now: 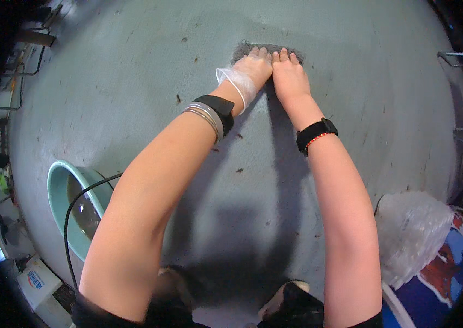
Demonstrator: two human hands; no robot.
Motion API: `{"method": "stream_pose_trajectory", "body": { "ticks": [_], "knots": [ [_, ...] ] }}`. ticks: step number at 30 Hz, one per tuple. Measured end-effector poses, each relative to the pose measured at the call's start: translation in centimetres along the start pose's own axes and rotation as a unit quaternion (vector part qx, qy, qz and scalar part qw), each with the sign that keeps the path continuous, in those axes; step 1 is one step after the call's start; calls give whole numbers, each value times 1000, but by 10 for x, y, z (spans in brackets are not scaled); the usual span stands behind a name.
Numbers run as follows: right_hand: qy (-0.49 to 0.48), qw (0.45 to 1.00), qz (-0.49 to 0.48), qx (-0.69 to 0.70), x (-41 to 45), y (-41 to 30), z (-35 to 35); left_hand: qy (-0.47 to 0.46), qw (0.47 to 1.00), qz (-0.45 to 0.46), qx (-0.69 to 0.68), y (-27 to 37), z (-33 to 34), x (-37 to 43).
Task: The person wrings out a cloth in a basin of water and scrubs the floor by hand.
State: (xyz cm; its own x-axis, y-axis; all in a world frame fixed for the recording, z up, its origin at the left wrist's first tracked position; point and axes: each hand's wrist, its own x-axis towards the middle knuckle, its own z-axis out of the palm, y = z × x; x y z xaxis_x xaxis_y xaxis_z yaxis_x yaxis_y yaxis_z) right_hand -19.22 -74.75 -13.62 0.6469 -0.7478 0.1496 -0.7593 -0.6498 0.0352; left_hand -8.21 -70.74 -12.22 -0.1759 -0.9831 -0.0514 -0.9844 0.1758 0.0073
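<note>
A dark grey, matted cloth or fibrous pad (270, 48) lies flat on the grey-green painted floor (239, 188). On its left half rests my left hand (254, 65), in a thin clear plastic glove with a loose cuff, fingers laid forward over the pad. Right beside it, my bare right hand (290, 71) presses down on the pad's right half. The two hands touch or nearly touch. Both palms face down, so their undersides are hidden. Around the pad the floor looks a little darker. Small dark specks are scattered on the floor.
A pale green basin (61, 209) of murky liquid stands at the left, with a black cable (66, 229) passing across it. Clear bubble wrap (413, 233) and a colourful printed sheet (448, 262) lie at the lower right. White boxes (38, 283) sit lower left. Racks line both sides.
</note>
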Motion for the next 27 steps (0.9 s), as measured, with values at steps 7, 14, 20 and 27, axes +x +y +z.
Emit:
{"method": "stream_pose_trajectory", "body": {
  "ticks": [7, 14, 20, 27],
  "knots": [
    [-21, 999, -10, 44, 68, 42, 15, -20, 999, -11, 24, -23, -4, 75],
    [45, 999, -26, 1, 86, 48, 28, -2, 997, -32, 73, -33, 5, 96],
    [10, 999, -30, 23, 63, 52, 16, -9, 995, -42, 90, -12, 1, 81],
    [33, 998, -39, 33, -38, 52, 5, 12, 997, 8, 71, 55, 12, 18]
  ]
}}
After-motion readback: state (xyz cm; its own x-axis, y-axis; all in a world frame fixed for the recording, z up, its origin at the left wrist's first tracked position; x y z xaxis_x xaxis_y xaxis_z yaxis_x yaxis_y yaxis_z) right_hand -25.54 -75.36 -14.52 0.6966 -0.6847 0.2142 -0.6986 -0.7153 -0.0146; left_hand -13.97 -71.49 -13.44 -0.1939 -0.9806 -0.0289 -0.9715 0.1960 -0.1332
